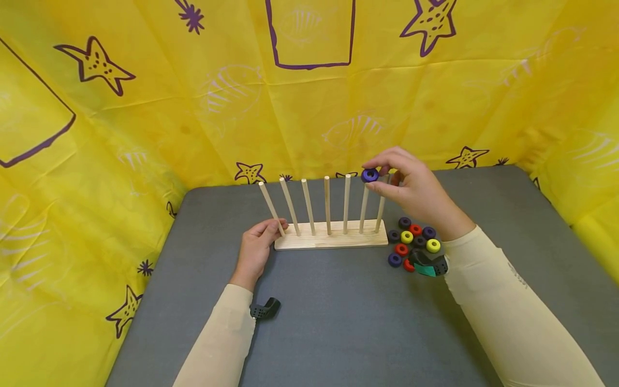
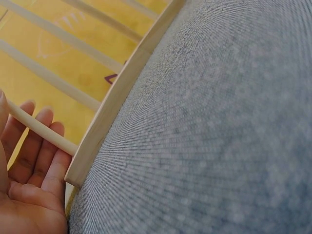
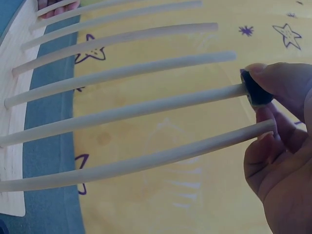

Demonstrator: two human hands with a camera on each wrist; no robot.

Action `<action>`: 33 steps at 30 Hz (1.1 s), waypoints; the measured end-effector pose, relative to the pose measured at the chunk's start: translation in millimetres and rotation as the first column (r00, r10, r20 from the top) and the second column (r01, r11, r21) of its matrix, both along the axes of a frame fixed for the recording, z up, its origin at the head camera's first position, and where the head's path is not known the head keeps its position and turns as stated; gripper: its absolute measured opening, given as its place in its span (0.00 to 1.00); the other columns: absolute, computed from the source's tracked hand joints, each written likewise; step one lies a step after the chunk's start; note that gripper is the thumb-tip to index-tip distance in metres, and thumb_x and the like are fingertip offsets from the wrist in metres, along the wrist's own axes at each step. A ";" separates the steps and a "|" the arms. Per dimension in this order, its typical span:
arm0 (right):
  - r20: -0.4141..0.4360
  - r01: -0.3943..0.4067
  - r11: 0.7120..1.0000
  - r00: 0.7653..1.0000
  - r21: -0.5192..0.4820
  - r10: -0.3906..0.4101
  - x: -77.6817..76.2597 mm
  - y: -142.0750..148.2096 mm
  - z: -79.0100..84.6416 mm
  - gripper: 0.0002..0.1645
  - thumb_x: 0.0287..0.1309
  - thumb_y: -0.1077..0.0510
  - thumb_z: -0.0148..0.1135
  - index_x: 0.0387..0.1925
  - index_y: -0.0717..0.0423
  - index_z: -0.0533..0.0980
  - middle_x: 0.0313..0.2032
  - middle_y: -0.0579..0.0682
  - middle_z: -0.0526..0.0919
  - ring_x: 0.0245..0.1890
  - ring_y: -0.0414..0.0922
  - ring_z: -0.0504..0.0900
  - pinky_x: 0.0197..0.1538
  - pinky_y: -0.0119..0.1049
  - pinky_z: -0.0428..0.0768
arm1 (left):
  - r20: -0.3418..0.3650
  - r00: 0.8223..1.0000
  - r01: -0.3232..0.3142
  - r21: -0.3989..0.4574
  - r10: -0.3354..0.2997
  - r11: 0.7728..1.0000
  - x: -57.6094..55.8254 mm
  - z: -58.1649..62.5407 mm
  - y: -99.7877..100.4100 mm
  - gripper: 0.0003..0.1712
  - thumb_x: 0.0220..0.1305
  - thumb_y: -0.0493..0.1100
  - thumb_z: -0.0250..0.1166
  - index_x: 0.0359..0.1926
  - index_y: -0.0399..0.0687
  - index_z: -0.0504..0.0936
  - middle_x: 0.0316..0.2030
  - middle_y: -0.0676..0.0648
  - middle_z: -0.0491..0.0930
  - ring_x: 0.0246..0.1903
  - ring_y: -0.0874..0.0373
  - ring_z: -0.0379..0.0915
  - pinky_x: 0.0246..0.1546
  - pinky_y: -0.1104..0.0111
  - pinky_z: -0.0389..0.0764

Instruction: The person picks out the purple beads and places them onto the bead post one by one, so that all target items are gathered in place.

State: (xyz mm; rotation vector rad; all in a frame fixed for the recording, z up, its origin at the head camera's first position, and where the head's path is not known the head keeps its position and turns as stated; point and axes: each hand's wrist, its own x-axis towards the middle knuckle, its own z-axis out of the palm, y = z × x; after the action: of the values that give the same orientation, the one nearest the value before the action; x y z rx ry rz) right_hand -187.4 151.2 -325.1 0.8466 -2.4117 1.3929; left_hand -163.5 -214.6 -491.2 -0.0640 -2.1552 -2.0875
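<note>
A pale wooden stand (image 1: pixel 333 242) with a row of several upright pegs sits on the table. My right hand (image 1: pixel 411 185) pinches a purple ring (image 1: pixel 370 175) between thumb and fingers at the top of the second peg from the right. In the right wrist view the ring (image 3: pixel 256 90) is right at that peg's tip, and the curled fingers lie by the tip of the rightmost peg (image 3: pixel 146 163). At the stand's left end, my left hand (image 1: pixel 255 247) holds the leftmost peg (image 2: pixel 46 130) low down, thumb in front and fingers behind it.
Several loose rings in red, yellow (image 1: pixel 433 245), purple and black lie on the grey table (image 1: pixel 319 322) by the stand's right end, partly under the right wrist's camera mount (image 1: pixel 427 264). A yellow patterned cloth (image 1: pixel 184 123) hangs behind the table and along its sides.
</note>
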 end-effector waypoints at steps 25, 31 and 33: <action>0.026 0.003 1.000 1.000 0.003 -0.003 -1.5 -2.3 -3.7 0.15 0.69 0.68 0.75 0.55 0.58 0.87 0.50 0.48 0.82 0.44 0.46 0.74 0.39 0.31 0.75 | 0.001 1.000 -0.001 0.011 0.001 1.000 -0.1 -0.9 -0.1 0.20 0.83 0.45 0.65 0.55 0.29 0.88 0.50 0.35 0.88 0.56 0.49 0.84 0.60 0.61 0.84; 0.036 0.007 1.000 0.999 0.001 -0.007 0.4 -2.2 -3.1 0.15 0.69 0.67 0.74 0.55 0.57 0.87 0.50 0.47 0.82 0.44 0.47 0.74 0.40 0.32 0.76 | -0.002 1.000 0.002 0.011 -0.002 1.000 0.8 -0.3 0.0 0.20 0.82 0.45 0.65 0.55 0.29 0.88 0.51 0.34 0.88 0.56 0.48 0.84 0.60 0.61 0.84; 0.048 0.010 1.000 0.999 -0.002 -0.010 1.0 -2.0 -2.5 0.15 0.70 0.67 0.74 0.56 0.57 0.87 0.50 0.46 0.82 0.44 0.46 0.74 0.41 0.32 0.76 | -0.001 1.000 0.002 0.007 -0.002 1.000 1.1 -0.3 -0.3 0.20 0.82 0.46 0.65 0.55 0.30 0.89 0.51 0.35 0.88 0.56 0.48 0.84 0.60 0.61 0.84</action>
State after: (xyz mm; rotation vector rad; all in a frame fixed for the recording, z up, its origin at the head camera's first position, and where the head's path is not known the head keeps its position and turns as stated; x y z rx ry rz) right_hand -186.4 149.1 -327.5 0.8092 -2.4460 1.4272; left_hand -162.4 -214.9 -491.5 -0.0667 -2.1485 -2.0955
